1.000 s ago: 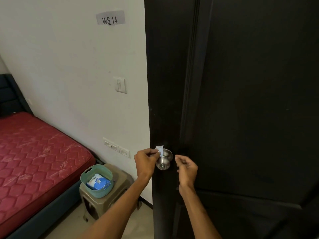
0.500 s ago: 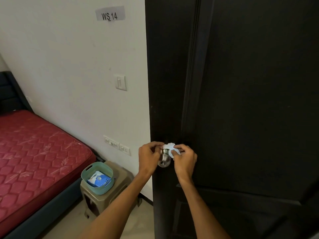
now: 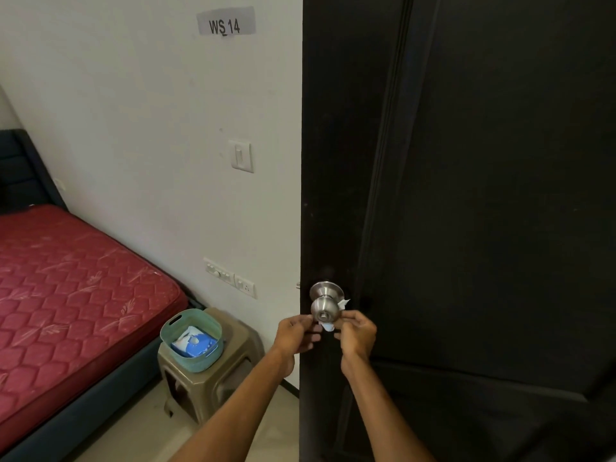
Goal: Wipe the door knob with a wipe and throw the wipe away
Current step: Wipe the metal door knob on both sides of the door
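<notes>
A round steel door knob sticks out from the left edge of a black door. A small white wipe is wrapped around the knob's right side and underside. My right hand pinches the wipe just right of and below the knob. My left hand is at the knob's lower left, fingertips touching the wipe's lower end beneath the knob. The top and front of the knob are bare.
A teal basket holding a blue-and-white wipe packet sits on a brown plastic stool left of the door. A bed with a red mattress fills the left side. Wall switches sit by the door edge.
The wipe passed from my left hand alone to both hands. Both hands dropped from the top of the knob to its lower sides, pulling the wipe down around it.
</notes>
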The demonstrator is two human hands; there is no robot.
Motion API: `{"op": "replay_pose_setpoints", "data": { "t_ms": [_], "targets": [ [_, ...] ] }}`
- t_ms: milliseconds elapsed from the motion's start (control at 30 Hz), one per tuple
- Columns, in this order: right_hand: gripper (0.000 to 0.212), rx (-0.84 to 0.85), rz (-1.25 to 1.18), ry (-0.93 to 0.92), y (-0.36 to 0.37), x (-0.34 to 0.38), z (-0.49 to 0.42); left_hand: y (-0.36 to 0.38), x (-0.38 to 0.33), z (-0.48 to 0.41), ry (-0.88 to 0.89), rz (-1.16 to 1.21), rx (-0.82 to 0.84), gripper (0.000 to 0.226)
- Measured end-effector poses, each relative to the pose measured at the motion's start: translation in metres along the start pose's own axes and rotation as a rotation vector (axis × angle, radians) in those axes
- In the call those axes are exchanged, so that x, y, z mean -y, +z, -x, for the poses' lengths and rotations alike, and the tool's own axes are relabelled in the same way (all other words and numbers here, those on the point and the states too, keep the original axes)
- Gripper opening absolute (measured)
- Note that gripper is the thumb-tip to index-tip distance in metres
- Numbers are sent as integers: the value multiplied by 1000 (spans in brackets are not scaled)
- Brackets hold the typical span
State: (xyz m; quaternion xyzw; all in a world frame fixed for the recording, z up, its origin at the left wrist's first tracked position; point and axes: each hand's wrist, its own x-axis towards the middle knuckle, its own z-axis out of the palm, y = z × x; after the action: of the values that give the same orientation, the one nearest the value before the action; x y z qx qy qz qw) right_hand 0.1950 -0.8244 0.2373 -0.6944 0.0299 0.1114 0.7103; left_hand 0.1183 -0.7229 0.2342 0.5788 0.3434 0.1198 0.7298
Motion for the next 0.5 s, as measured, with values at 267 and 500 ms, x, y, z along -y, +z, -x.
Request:
{"op": "replay_pose_setpoints", "data": {
  "t_ms": [267, 500],
  "targets": [
    [11, 158, -21, 12, -2, -17, 7, 5, 6, -1, -128, 448, 50, 24],
    [13, 49, -79, -35, -17, -18, 8, 4, -19, 2, 107, 445, -134, 19]
  ]
}}
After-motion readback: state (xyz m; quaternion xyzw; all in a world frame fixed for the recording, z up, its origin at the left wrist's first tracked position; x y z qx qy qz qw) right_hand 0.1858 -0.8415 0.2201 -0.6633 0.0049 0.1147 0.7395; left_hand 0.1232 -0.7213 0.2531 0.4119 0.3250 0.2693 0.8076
